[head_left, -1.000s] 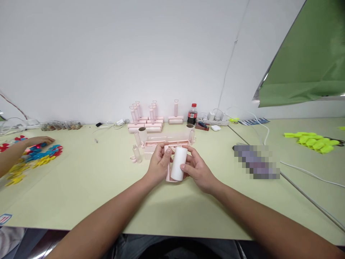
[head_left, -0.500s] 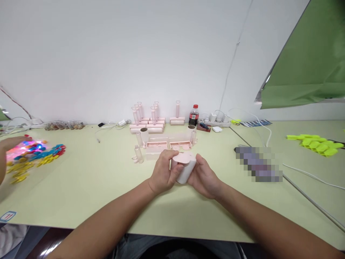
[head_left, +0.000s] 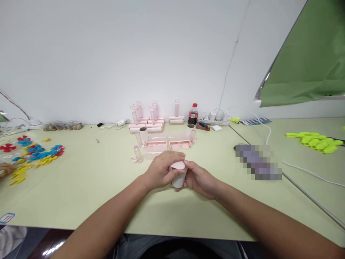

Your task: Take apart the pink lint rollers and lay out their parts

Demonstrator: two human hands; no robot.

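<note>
A white roll [head_left: 178, 180] stands close to upright between my two hands, with a pale pink round piece [head_left: 178, 165] on its top end. My left hand [head_left: 163, 170] grips the roll and the pink piece from the left, its fingers lying across the top. From the right, my right hand [head_left: 201, 180] holds the roll's side, with fingertips at its upper edge and underneath. Just beyond my hands lie two open pink cases [head_left: 156, 144]. Clear-pink handles [head_left: 137, 153] and two more rolls [head_left: 143, 134] stand around the cases.
Pink rollers with upright handles [head_left: 153, 115] line the wall beside a cola bottle [head_left: 193, 114] and a power strip [head_left: 219, 122]. Colourful plastic pieces [head_left: 40, 153] and another person's hand [head_left: 5, 169] are at left. Yellow-green pieces [head_left: 314, 142] lie at right.
The roll has moved slightly left and down and is more upright. My left fingers now lie over the pink piece. At far left, the other person's hand has drawn back.
</note>
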